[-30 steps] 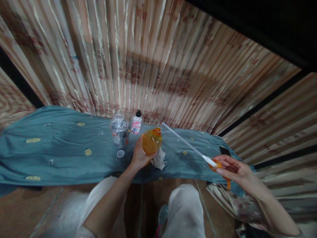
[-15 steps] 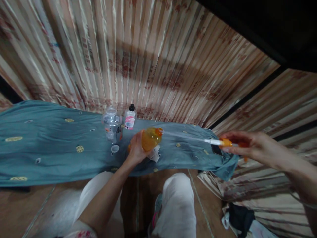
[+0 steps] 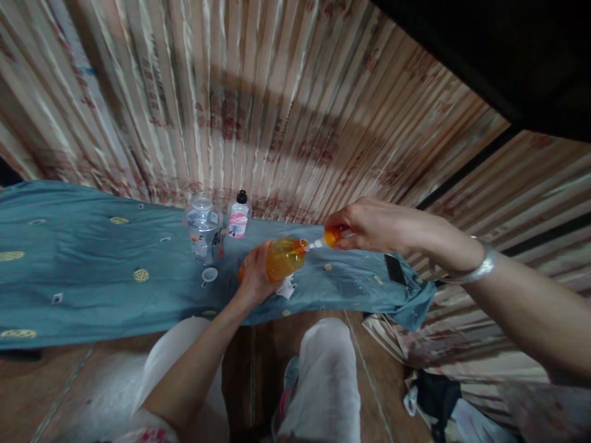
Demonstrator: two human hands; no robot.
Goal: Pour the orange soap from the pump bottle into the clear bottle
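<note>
My left hand [image 3: 255,275] is wrapped around an orange see-through bottle [image 3: 282,261], tilted with its open neck toward the right. My right hand [image 3: 364,226] grips an orange and white spray head [image 3: 331,237], largely hidden by the fingers. Its thin dip tube runs into the bottle through the neck, and the white collar is close to the opening. Under the bottle lies a crumpled white tissue [image 3: 286,288].
Left of the bottle stand a clear plastic container [image 3: 203,231] and a small black-capped bottle [image 3: 239,218]. A small white cap [image 3: 209,275] lies before them. A phone [image 3: 394,269] rests at the right end of the blue cloth [image 3: 92,246]; a pleated curtain [image 3: 258,123] hangs behind.
My right hand has moved left with the spray head, sliding most of the dip tube into the bottle. My left hand keeps its hold on the bottle. The phone is now uncovered.
</note>
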